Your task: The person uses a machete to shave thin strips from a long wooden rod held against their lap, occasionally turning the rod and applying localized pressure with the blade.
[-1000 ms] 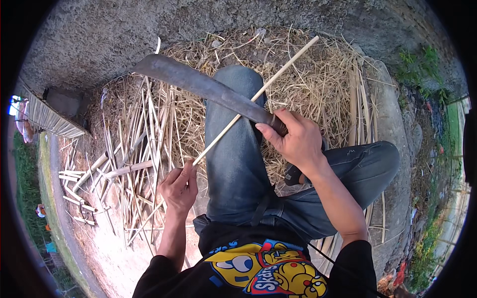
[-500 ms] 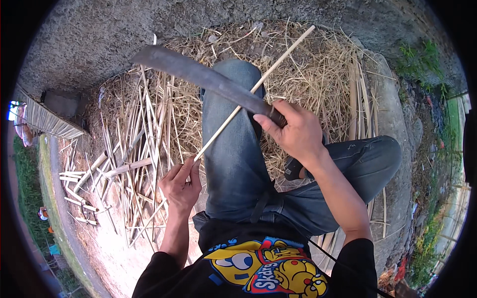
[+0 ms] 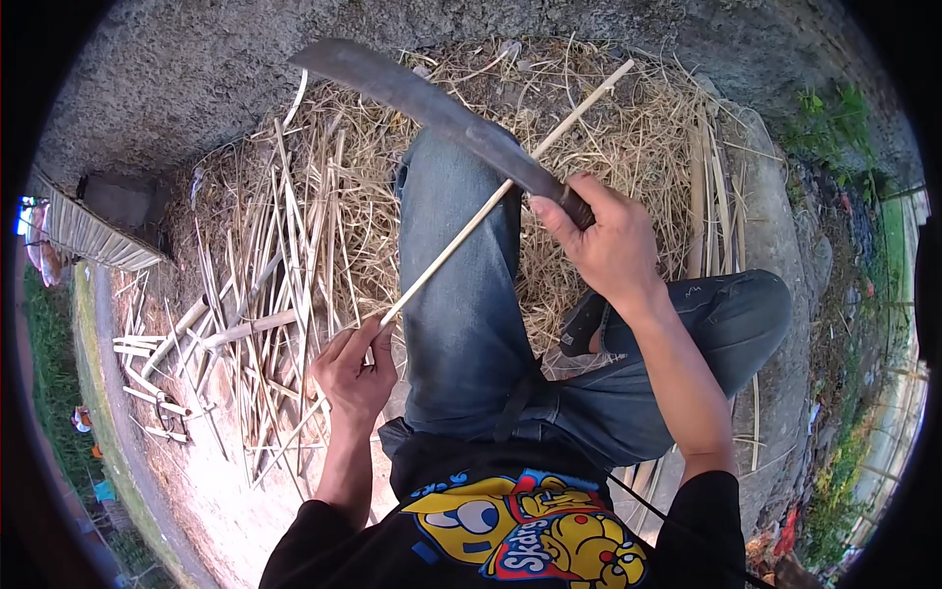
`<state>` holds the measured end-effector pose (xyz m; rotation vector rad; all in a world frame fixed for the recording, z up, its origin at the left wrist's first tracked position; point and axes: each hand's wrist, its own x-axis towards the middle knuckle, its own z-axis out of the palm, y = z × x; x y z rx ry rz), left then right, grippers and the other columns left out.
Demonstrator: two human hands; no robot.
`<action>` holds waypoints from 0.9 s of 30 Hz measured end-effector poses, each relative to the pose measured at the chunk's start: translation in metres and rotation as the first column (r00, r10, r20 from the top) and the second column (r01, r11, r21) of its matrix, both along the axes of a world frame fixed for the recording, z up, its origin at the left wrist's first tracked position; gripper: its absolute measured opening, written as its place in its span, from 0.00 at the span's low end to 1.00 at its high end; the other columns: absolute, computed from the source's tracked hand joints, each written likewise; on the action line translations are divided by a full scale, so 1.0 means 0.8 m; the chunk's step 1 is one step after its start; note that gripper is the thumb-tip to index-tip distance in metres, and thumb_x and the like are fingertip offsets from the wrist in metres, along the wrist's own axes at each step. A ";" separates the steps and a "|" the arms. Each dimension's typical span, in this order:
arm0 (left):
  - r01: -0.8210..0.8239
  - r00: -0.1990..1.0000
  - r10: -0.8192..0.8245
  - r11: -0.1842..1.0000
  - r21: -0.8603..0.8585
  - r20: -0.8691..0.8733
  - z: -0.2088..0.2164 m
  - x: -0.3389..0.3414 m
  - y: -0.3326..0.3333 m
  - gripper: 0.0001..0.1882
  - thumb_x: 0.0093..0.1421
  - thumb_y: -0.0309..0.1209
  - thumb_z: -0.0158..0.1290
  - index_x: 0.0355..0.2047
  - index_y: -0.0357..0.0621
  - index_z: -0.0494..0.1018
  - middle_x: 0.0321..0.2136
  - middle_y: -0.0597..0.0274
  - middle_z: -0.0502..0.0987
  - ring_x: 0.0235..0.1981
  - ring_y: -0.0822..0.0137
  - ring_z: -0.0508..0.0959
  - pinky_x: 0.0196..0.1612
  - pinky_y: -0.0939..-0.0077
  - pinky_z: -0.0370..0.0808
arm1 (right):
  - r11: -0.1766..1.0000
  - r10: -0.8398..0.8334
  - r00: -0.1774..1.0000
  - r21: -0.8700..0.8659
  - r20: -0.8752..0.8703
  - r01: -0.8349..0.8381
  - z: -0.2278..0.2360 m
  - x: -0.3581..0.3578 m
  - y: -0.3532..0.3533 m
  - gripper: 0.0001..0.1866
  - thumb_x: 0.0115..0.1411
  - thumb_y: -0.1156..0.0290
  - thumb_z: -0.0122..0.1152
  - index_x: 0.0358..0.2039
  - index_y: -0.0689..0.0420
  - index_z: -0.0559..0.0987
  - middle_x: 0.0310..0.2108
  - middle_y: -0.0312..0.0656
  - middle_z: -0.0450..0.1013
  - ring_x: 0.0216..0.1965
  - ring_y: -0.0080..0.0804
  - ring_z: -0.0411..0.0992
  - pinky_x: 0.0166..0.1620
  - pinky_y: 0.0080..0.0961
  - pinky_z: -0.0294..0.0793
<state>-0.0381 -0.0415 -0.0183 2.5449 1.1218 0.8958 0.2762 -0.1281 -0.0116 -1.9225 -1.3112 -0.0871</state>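
Your left hand (image 3: 355, 373) pinches a slender pale stick (image 3: 456, 244); your right hand (image 3: 613, 245) grips a machete (image 3: 422, 101) by its handle. From your left hand, the stick's long axis runs forward and rightward, crossing below the blade just beside your right, contact unclear. Straw (image 3: 628, 147) lies beyond both, then a rough wall (image 3: 471, 20).

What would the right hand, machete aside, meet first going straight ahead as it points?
Likely the pale stick, which slants across the right hand's path up from the left hand. Depth is unclear; it may pass over the stick.
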 end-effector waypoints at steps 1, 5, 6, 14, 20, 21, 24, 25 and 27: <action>0.017 0.999 -0.017 1.000 0.006 0.046 -0.002 -0.001 0.001 0.08 0.54 0.21 0.68 0.36 0.38 0.84 0.21 0.56 0.80 0.17 0.64 0.77 0.21 0.73 0.70 | 0.997 0.024 0.996 0.078 0.082 -0.031 -0.004 -0.016 0.002 0.27 0.60 0.38 0.67 0.33 0.53 0.81 0.19 0.41 0.75 0.18 0.43 0.78 0.20 0.37 0.74; 0.040 0.996 -0.042 0.999 0.026 0.078 -0.007 -0.026 0.003 0.07 0.55 0.20 0.67 0.35 0.36 0.84 0.20 0.56 0.79 0.15 0.63 0.75 0.19 0.73 0.68 | 0.994 -0.063 0.949 0.103 0.310 0.032 -0.008 0.012 0.008 0.27 0.60 0.37 0.66 0.33 0.51 0.81 0.18 0.38 0.74 0.18 0.40 0.77 0.19 0.33 0.74; 0.041 0.996 -0.043 0.999 0.029 0.072 -0.009 -0.036 0.003 0.07 0.55 0.20 0.67 0.35 0.36 0.84 0.19 0.55 0.78 0.14 0.63 0.74 0.18 0.73 0.68 | 0.989 -0.116 0.954 0.117 0.276 0.086 -0.011 0.043 0.010 0.28 0.60 0.36 0.65 0.32 0.52 0.81 0.18 0.38 0.74 0.18 0.40 0.77 0.19 0.34 0.73; -0.037 0.999 0.037 0.998 -0.047 0.013 -0.004 -0.057 0.004 0.08 0.59 0.25 0.64 0.37 0.35 0.83 0.19 0.55 0.77 0.14 0.65 0.74 0.19 0.71 0.66 | 0.838 -0.471 0.854 0.191 -0.221 0.511 -0.001 0.195 -0.020 0.27 0.69 0.43 0.59 0.34 0.59 0.80 0.16 0.35 0.71 0.15 0.27 0.68 0.20 0.33 0.67; -0.012 1.000 0.012 0.988 -0.152 -0.005 0.001 -0.025 0.009 0.07 0.63 0.28 0.62 0.36 0.36 0.83 0.19 0.55 0.77 0.17 0.62 0.76 0.21 0.69 0.67 | 0.900 -0.109 0.828 0.299 -0.549 0.316 0.030 0.101 -0.029 0.24 0.71 0.48 0.59 0.32 0.59 0.80 0.19 0.30 0.69 0.16 0.16 0.65 0.19 0.19 0.62; 0.003 1.000 0.001 0.990 -0.141 0.025 0.001 -0.022 0.009 0.06 0.63 0.27 0.63 0.35 0.36 0.83 0.19 0.55 0.77 0.17 0.62 0.77 0.21 0.70 0.68 | 0.923 -0.102 0.872 0.282 -0.479 0.263 0.022 0.094 -0.028 0.24 0.70 0.48 0.62 0.32 0.59 0.79 0.18 0.29 0.69 0.16 0.16 0.65 0.20 0.24 0.63; 0.031 0.998 -0.024 0.993 -0.110 0.063 -0.003 -0.018 0.012 0.06 0.62 0.28 0.64 0.32 0.36 0.82 0.18 0.55 0.77 0.16 0.62 0.76 0.20 0.70 0.67 | 0.961 -0.165 0.953 0.177 -0.254 0.213 0.025 0.060 -0.024 0.25 0.66 0.45 0.65 0.32 0.58 0.80 0.18 0.33 0.72 0.16 0.24 0.70 0.21 0.30 0.66; 0.036 0.997 -0.029 0.994 -0.106 0.065 -0.005 -0.017 0.012 0.06 0.62 0.28 0.65 0.31 0.37 0.82 0.18 0.55 0.76 0.15 0.63 0.74 0.20 0.71 0.67 | 0.981 -0.162 0.976 0.079 -0.146 0.175 0.024 0.050 -0.021 0.25 0.64 0.44 0.66 0.32 0.57 0.80 0.18 0.36 0.73 0.17 0.30 0.73 0.21 0.32 0.68; 0.030 0.999 -0.028 0.993 -0.112 0.020 -0.004 -0.019 0.010 0.07 0.62 0.28 0.65 0.31 0.37 0.82 0.17 0.55 0.76 0.15 0.64 0.74 0.20 0.71 0.66 | 0.988 -0.153 0.987 -0.022 -0.041 0.152 0.013 0.038 -0.013 0.26 0.63 0.42 0.67 0.33 0.56 0.81 0.19 0.39 0.75 0.18 0.36 0.76 0.21 0.34 0.70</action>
